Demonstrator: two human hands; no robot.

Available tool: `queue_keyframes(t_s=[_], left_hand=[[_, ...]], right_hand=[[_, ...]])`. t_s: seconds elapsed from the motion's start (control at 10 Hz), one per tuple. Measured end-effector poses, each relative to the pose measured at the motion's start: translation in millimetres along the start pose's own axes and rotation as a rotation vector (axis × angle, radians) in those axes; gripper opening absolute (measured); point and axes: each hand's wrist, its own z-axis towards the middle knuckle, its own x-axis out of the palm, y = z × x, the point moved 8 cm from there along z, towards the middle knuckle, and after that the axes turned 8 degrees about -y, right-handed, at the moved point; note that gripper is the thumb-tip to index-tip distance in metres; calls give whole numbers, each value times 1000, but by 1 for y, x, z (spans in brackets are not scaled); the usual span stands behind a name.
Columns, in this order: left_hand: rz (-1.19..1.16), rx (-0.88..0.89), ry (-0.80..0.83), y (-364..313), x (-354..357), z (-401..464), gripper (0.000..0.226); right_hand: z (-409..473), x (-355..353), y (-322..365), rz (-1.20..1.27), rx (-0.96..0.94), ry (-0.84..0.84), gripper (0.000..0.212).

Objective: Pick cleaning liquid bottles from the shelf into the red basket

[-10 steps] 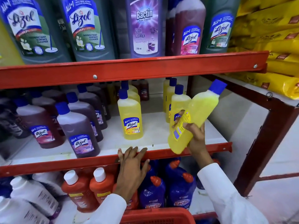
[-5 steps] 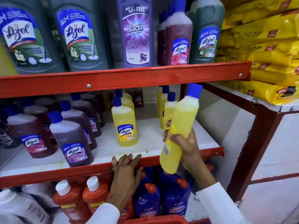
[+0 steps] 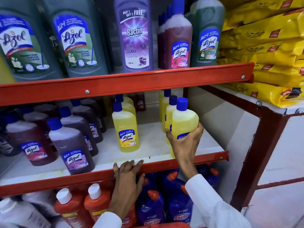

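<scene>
My right hand (image 3: 185,143) grips a yellow Lizol bottle (image 3: 184,119) with a blue cap. It holds the bottle upright over the right end of the white middle shelf (image 3: 153,145), just in front of a row of like yellow bottles (image 3: 166,109). Another yellow bottle (image 3: 125,129) stands at mid shelf, heading a second row. My left hand (image 3: 126,183) rests flat on the shelf's red front rail, fingertips over its lip, holding nothing. Only a strip of the red basket's rim (image 3: 164,225) shows at the bottom edge.
Dark purple Lizol bottles (image 3: 70,145) fill the shelf's left half. Large green Lizol bottles (image 3: 77,38) and a purple Bactin bottle (image 3: 134,38) stand above. Orange bottles (image 3: 72,209) and blue Bactin bottles (image 3: 151,209) sit below. Yellow bags (image 3: 271,46) are stacked right, beside a red post (image 3: 256,153).
My right hand has turned the yellow bottle from tilted to upright and carried it in over the shelf. My left hand has stayed on the rail. The view has tilted up.
</scene>
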Motion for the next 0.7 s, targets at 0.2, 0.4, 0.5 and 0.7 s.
queue_keyframes(t_s=[0.2,0.4,0.5,0.7], left_hand=[[-8,-6,2,0,0,0,54],[-12,-3,7,-1,1,0,55],[-6,4,9,-1,2,-1,55],[26,15,21,-3,0,1,59]], right_hand=[[8,17,-24,-68,-2,45,103],[13,22,-36,-90,8,60,103],[16,24,-42,-100,3,76,103],[14,20,-33,-111,15,116,117]])
